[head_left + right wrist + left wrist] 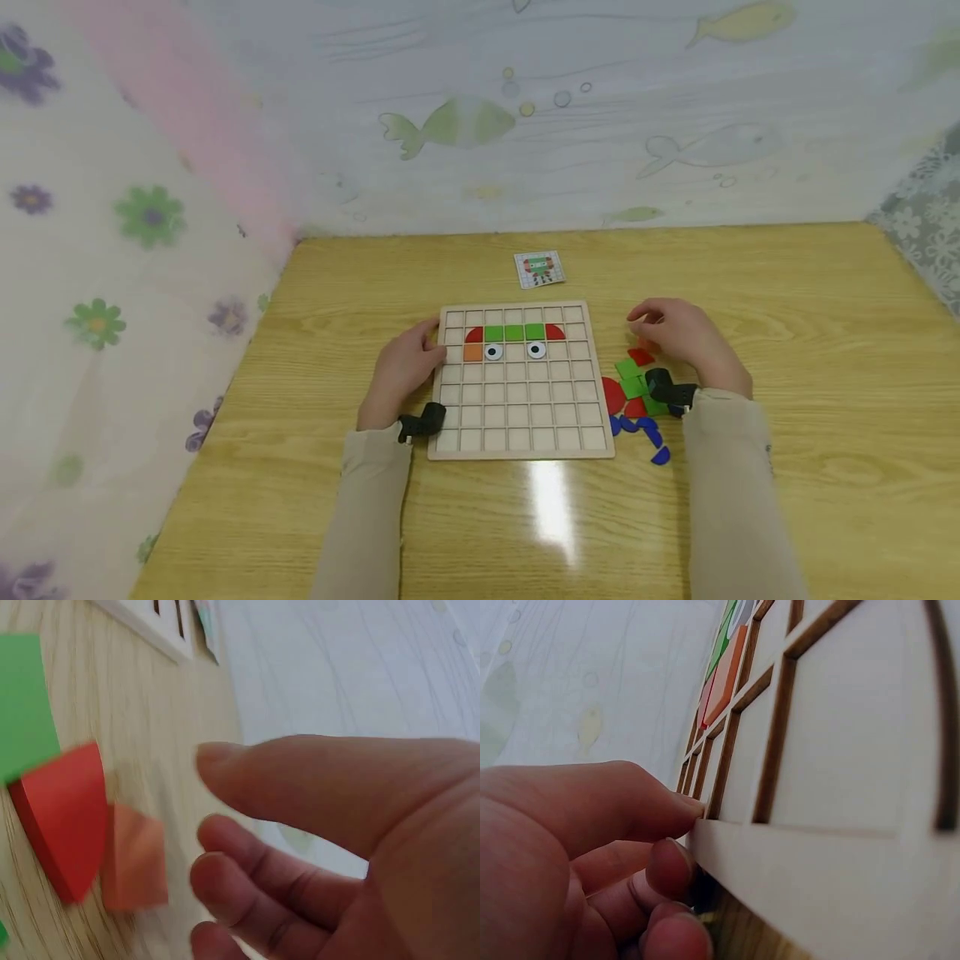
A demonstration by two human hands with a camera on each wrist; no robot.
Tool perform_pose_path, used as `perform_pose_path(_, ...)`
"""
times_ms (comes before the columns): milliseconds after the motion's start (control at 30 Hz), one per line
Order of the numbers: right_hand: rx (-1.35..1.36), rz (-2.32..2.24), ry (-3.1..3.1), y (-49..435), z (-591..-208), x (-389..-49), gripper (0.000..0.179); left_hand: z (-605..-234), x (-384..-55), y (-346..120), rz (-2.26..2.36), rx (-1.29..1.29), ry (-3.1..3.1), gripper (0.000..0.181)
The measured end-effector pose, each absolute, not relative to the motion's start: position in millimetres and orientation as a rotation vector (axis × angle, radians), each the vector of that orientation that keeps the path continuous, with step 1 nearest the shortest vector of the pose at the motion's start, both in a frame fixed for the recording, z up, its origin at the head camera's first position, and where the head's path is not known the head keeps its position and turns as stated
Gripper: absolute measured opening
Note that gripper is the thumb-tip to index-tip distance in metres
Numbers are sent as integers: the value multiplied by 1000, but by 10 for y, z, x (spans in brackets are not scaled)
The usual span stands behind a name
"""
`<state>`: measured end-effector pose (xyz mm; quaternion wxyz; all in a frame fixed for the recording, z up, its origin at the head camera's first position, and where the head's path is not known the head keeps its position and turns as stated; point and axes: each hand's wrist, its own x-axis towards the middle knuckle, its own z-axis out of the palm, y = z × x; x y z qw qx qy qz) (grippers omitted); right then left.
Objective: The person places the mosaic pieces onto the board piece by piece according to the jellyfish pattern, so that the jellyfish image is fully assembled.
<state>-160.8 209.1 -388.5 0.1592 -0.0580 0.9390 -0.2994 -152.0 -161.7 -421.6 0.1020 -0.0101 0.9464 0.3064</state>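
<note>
My left hand holds the left edge of a wooden grid board, thumb and fingertips at its rim in the left wrist view. Set in the board's upper cells are green squares, red quarter-round pieces, an orange square and two eye discs. To the right of the board, my right hand hovers with thumb and fingers apart and nothing between them. Just beside its fingertips lie a loose orange piece and a red curved-edge piece.
More loose pieces lie by the board's right edge: green squares, a large red round piece and several blue half-rounds. A small pattern card lies behind the board. Walls border the table at the back and left.
</note>
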Motion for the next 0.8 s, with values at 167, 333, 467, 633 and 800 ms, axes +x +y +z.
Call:
perform_pose_path(167, -155, -840, 2637, 2217, -3901, -1579, 32, -4217, -1532, -1593, 902, -17, 2791, 55)
perform_pose_path(333, -229, -866, 2594, 2266, -3911, -1565, 32, -4221, -1513, -1614, 908, -49, 2794, 54)
perform_pose_path(467, -259, -862, 2596, 2245, -3904, -1577, 30, -4224, -1501, -1655, 915, -42, 2801, 53)
perform_pose_path(633, -212, -871, 2594, 2260, -3920, -1567, 26, -4241, -1523, -1646, 899, -9, 2814, 53)
perform_pose_path(800, -186, -887, 2614, 2256, -3903, -1568, 22, -4237, -1524, -1631, 893, -5, 2816, 54)
